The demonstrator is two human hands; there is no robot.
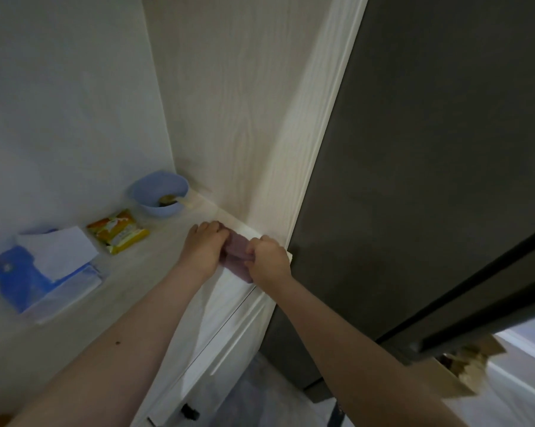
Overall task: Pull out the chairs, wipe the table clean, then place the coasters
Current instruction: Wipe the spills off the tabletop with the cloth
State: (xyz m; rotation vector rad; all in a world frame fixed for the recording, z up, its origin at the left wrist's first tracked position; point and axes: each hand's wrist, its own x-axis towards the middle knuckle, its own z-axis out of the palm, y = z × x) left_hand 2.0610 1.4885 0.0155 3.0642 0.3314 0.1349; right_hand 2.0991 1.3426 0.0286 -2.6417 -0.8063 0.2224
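Gripping cloth (237, 252) – left hand (205, 245), right hand (267, 260) both clamped | long axis front-to-back along counter (155, 272) edge

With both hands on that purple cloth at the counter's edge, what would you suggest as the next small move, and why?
Probably lift the purple cloth off the counter and turn toward the table. Both the left hand and the right hand already grip it at the counter's edge beside the dark refrigerator, and no table shows here.

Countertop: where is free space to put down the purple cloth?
The countertop is bare between the orange snack packet and both hands holding the purple cloth. It is crowded along the wall: blue bowl, packet, blue tissue pack.
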